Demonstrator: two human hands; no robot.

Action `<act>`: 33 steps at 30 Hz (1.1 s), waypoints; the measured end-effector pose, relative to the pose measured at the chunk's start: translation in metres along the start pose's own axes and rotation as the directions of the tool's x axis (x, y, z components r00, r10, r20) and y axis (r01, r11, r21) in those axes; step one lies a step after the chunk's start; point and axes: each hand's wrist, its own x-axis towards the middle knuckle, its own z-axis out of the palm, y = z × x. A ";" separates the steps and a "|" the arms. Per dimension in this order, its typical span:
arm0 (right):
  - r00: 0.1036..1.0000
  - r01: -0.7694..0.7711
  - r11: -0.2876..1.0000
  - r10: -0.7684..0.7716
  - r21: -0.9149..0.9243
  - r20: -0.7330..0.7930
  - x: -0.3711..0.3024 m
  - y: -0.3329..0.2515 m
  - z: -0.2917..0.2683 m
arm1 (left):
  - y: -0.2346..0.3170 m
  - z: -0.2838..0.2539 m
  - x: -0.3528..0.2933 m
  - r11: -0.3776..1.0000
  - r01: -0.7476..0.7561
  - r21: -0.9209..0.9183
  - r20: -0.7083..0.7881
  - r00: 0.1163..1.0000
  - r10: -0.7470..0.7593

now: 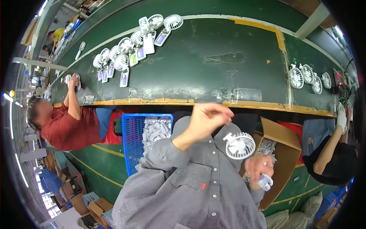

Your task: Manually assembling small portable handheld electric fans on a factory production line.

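My left hand (pixel 206 121) is raised in front of my chest near the bench edge, with thumb and fingers pinched together. From that pinch a thin dark wire runs down to a small white fan head (pixel 240 145), which hangs in the air with its round grille showing. Lower and to the right, my right hand (pixel 258 168) is curled around a white plastic piece (pixel 265 182), beside the open cardboard box (pixel 284 168). The exact shape of that piece is partly hidden by my fingers.
On the green bench (pixel 183 72), several white handheld fans (pixel 121 62) lie at the left and several fan heads (pixel 296 77) at the right. A blue basket (pixel 129 149) holds white parts. Co-workers sit at left (pixel 72 122) and right (pixel 331 156).
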 end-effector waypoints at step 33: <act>0.958 0.061 0.781 0.129 0.622 -0.257 0.073 -0.024 -0.048 | 0.071 -0.254 0.183 -0.310 0.350 0.884 -0.028 0.701 0.713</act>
